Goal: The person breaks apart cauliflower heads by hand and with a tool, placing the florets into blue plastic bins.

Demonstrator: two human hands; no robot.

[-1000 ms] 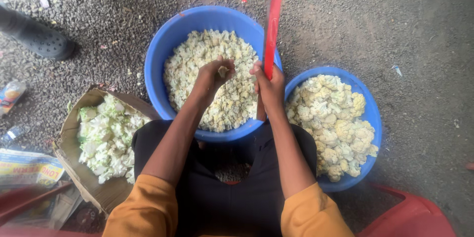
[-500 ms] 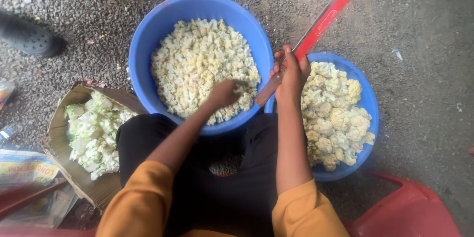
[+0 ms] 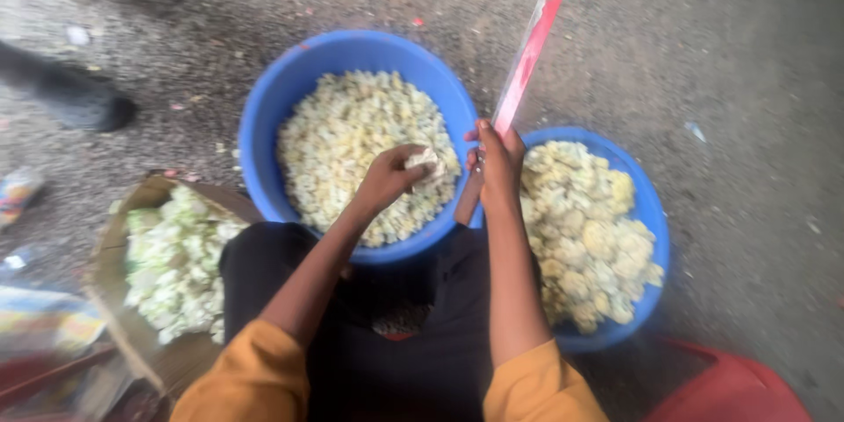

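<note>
My fingers are closed on two things at once: those of my left hand (image 3: 393,178) curl around a pale cauliflower piece (image 3: 428,161), and those of my right hand (image 3: 498,163) are wrapped tight on the wooden handle of a long knife (image 3: 524,66). The cauliflower piece sits at my left fingertips, held just above the near right part of the large blue tub (image 3: 290,97), over the heap of cut florets (image 3: 352,141) that fills it. The knife's blade shows red and slants up and away to the far right, its tip well out over the gravel ground (image 3: 703,53); the handle end pokes out below my fist, near the gap between the two tubs. My two hands are close together, the piece lying just left of the knife hand.

To the right, touching the large tub's side, stands a smaller blue tub (image 3: 655,237) piled with bigger, yellower cauliflower chunks (image 3: 580,246). At the near left, an open cardboard box (image 3: 110,246) holds greenish-white leaf and stalk trimmings (image 3: 171,268). My orange sleeves (image 3: 251,378) frame my dark lap at the near edge. Another person's dark shoe (image 3: 88,105) rests on the ground at the far left. A red plastic edge (image 3: 738,387) shows at the near right corner.
</note>
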